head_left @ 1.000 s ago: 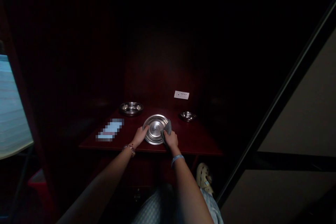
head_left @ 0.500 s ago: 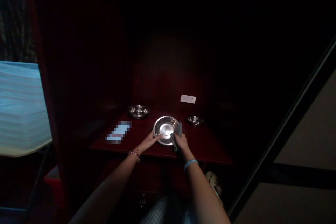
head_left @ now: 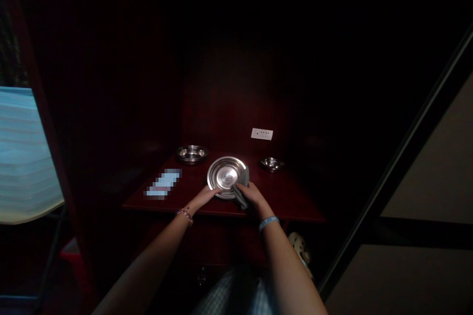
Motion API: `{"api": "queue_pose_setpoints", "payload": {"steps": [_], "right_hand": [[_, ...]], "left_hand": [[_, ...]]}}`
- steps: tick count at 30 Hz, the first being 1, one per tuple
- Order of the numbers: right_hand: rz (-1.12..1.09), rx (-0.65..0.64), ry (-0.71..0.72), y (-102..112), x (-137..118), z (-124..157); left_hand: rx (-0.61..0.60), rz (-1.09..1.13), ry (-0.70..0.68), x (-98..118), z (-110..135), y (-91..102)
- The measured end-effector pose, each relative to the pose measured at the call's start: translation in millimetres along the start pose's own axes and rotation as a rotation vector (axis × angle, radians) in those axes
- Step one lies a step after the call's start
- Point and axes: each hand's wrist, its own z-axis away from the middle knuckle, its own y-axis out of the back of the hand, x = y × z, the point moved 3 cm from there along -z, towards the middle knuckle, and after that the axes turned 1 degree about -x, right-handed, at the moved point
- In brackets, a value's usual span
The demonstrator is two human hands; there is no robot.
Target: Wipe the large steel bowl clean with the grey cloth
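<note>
Turned since earlier, the metal dish (head_left: 226, 175) looks stiff, slippery, best rim-held: left hand (head_left: 203, 198) pinching it, right hand (head_left: 254, 194) gripping through cloth (head_left: 241, 199).

Plate (head_left: 226, 177) shiny smooth metal; rag (head_left: 241, 198) matt cloth; desk (head_left: 291, 202) glossy

There are three round, shiny silver metal dishes (head_left: 226, 177), two bare hands (head_left: 254, 194) and one grey fabric cloth (head_left: 239, 198). One flat, dark-red worktop (head_left: 288, 202), one white rectangular socket plate (head_left: 262, 134), one light-blue wristband (head_left: 269, 223) and one beaded bracelet (head_left: 185, 215) also show.
</note>
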Motion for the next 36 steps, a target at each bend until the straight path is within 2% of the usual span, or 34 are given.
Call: {"api": "queue_pose_setpoints", "payload": {"steps": [7,21,26,29,36], "right_hand": [[0.169,-0.003,0.031,8.0,3.2,2.1],[0.397,0.051,0.055,15.5,-7.4,8.9],[0.433,0.105,-0.039,17.7,-4.4,8.5],[0.42,0.125,-0.047,16.1,-4.2,8.4],[0.415,0.148,-0.029,16.0,-6.6,8.2]], "left_hand": [[0.101,-0.009,0.07,-2.0,0.5,2.3],[0.133,-0.02,0.092,-6.5,-2.2,5.6],[0.06,-0.039,-0.004,-6.7,-3.2,3.3],[0.029,-0.043,-0.052,-8.6,-3.9,2.3],[0.098,-0.062,-0.166,-8.4,-8.1,7.8]]}}
